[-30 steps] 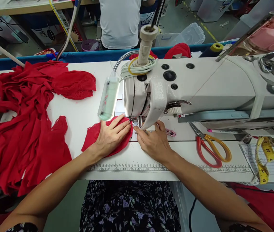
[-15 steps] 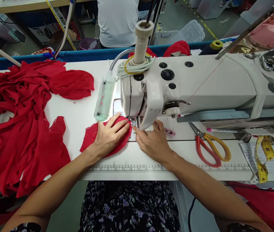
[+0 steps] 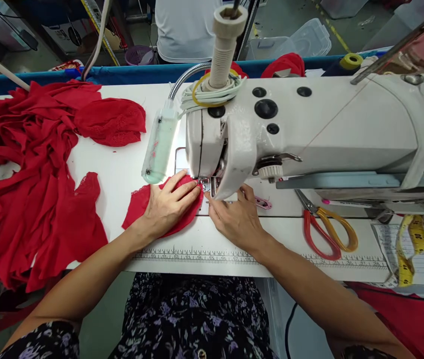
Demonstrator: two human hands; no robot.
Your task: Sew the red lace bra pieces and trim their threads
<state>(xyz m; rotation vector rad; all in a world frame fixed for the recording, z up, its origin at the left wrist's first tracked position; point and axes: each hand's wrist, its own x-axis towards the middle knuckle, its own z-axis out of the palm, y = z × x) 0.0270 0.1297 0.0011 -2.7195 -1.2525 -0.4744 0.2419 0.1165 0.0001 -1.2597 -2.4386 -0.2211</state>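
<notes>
My left hand [image 3: 170, 204] lies flat with fingers spread, pressing a small red fabric piece [image 3: 135, 204] onto the white sewing table. Its fingertips reach close to the presser foot [image 3: 206, 184] of a white sewing machine [image 3: 331, 124]. Just right of the foot, my right hand [image 3: 236, 217] is curled closed. One of its fingertips is at the fabric's edge; the machine head partly covers its other fingers, and whatever they pinch is hidden. A pink-handled small tool [image 3: 262, 202] lies beside that hand.
Heaped red fabric [image 3: 43, 174] covers the table's left side. Scissors [image 3: 327, 229] with red and yellow handles lie right of my hands, near a yellow tape measure [image 3: 406, 254] on paper. A ruler strip [image 3: 197, 256] runs along the front edge. A person's white shirt [image 3: 185, 30] shows behind.
The view has shifted slightly, so the machine sits a little higher and further right. Both hands keep nearly the same places by the presser foot, with the fabric under my left hand.
</notes>
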